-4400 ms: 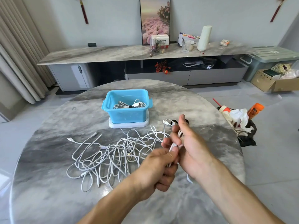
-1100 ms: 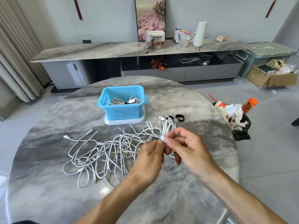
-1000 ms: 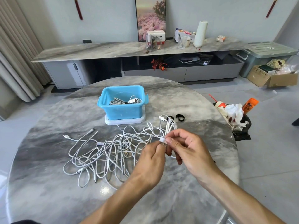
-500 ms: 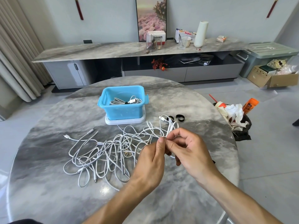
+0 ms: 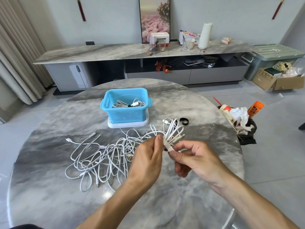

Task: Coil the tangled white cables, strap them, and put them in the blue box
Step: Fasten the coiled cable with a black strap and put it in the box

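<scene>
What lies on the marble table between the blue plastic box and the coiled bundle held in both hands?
In the head view, loose white cable loops trail across the marble table between the blue plastic box and the coiled white cable bundle; nothing else sits there.

A home living room: low marble-topped TV cabinet (image 5: pixel 115 52), framed flower picture (image 5: pixel 154 19), curtains (image 5: pixel 14 52), round marble table (image 5: pixel 206 113).

Bright, even daylight; soft glare on the marble table (image 5: pixel 105 194); sharp throughout; wide-angle bending toward the edges.
</scene>
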`<state>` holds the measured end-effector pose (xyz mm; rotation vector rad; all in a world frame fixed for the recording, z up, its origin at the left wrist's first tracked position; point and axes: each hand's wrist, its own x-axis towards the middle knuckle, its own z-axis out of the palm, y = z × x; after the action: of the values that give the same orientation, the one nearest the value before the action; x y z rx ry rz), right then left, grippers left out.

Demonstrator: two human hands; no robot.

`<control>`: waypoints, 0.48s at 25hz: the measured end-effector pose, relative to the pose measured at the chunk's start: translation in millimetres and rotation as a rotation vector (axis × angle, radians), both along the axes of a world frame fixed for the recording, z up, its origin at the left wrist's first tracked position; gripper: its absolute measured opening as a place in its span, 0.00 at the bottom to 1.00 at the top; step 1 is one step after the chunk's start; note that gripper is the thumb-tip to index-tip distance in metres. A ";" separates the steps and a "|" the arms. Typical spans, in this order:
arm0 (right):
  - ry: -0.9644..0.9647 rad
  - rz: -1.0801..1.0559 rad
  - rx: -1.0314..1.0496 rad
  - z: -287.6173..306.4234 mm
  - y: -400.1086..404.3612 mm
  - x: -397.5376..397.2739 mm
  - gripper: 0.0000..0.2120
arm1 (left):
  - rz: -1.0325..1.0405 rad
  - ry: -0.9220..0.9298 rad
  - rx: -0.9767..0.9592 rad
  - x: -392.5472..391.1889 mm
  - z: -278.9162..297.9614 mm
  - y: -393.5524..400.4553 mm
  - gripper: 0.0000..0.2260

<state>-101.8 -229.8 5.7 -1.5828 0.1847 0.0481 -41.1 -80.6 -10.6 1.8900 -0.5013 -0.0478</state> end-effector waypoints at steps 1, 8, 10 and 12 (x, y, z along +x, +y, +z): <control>0.041 -0.009 0.023 -0.7 -1.1 -0.5 0.06 | -0.017 -0.018 -0.016 1.2 0.2 1.0 0.21; 0.247 0.159 0.307 -1.0 -21.8 -5.1 0.10 | -0.194 -0.247 0.061 -3.9 16.5 9.6 0.17; 0.250 0.219 0.372 -2.7 -27.9 -7.3 0.14 | -0.241 -0.330 0.106 -5.4 20.6 12.3 0.15; 0.248 0.295 0.376 -3.4 -30.7 -7.3 0.19 | -0.274 -0.411 0.159 -7.9 25.0 13.5 0.13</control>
<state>-109.1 -260.5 2.2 -1.2140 0.1246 0.4837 -49.0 -67.1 14.4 1.9795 -1.0619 0.1272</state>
